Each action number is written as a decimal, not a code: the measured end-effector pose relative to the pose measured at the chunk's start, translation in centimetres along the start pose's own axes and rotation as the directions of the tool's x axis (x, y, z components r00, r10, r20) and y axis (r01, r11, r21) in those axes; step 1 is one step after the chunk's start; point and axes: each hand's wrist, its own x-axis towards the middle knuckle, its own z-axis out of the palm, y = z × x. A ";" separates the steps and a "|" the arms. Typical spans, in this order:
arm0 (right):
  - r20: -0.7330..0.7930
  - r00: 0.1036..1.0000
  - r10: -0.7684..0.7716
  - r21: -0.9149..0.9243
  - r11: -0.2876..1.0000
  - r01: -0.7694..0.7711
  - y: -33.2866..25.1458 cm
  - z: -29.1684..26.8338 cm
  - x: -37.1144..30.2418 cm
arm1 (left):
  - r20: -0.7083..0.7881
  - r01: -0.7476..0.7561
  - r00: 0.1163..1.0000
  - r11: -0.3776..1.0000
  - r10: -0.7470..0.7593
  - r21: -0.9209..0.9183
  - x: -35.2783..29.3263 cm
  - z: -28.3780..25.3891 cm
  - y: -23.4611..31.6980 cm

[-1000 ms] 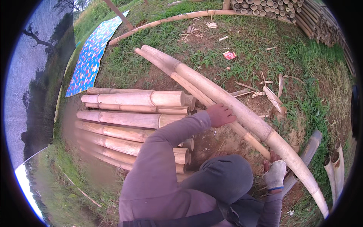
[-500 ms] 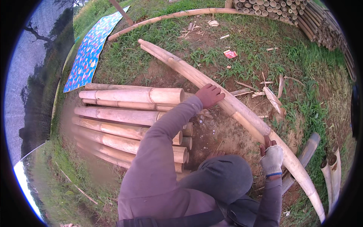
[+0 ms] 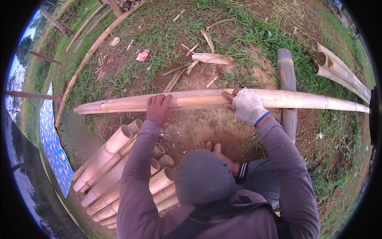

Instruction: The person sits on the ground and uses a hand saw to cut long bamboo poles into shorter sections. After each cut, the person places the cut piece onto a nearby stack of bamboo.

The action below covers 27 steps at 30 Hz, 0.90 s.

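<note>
A long pale bamboo pole (image 3: 195, 100) stretches nearly level across the head view, with a lengthwise edge or split along its left half. My bare left hand (image 3: 158, 109) grips it left of the middle, fingers over the top. Farther right, my right hand (image 3: 248, 105), in a white knitted glove with bare fingertips, holds the same pole near a node. To the right of that hand, the pole passes over a grey bamboo log (image 3: 286, 69). A bare foot (image 3: 213, 147) is on the soil just below the pole, between my arms.
Several cut bamboo lengths (image 3: 113, 143) lie stacked at lower left. More bamboo tubes (image 3: 338, 69) lie at right. Split pieces (image 3: 213, 59) and a red wrapper (image 3: 142, 55) are scattered beyond the pole. A blue patterned sheet (image 3: 53, 143) and a curved pole (image 3: 85, 59) are at left.
My view has turned, so the pole now runs nearly level instead of slanting down to the right. Both hands are still on it, and the stacked bamboo appears lower left.
</note>
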 end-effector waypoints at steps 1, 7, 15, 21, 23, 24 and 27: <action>-0.012 1.000 -0.009 0.000 1.000 0.009 0.3 1.1 -0.1 | -0.020 -0.036 0.999 0.999 0.036 0.001 0.1 0.3 0.3; -0.032 0.999 0.012 0.021 1.000 -0.011 3.3 0.3 -2.9 | -0.089 -0.094 0.992 0.995 0.092 -0.013 2.0 0.6 3.7; -0.133 0.964 0.229 0.053 0.973 -0.224 10.9 0.5 -10.3 | -0.145 -0.098 0.986 0.991 0.084 -0.092 7.3 3.9 14.7; -0.183 0.906 0.382 0.193 0.917 -0.348 11.7 2.5 -11.3 | -0.011 -0.117 0.993 0.991 0.116 -0.067 8.4 4.4 17.7; -0.122 0.909 0.400 0.197 0.907 -0.372 11.5 2.4 -11.1 | 0.073 -0.201 0.976 0.978 0.205 -0.054 9.8 3.6 19.8; -0.095 0.909 0.407 0.191 0.903 -0.385 11.5 2.0 -11.0 | 0.123 -0.265 0.955 0.962 0.271 -0.065 10.8 3.5 21.5; -0.230 0.879 0.417 0.153 0.908 -0.390 11.1 1.5 -12.4 | 0.228 -0.393 0.891 0.918 0.393 -0.051 13.9 4.3 25.6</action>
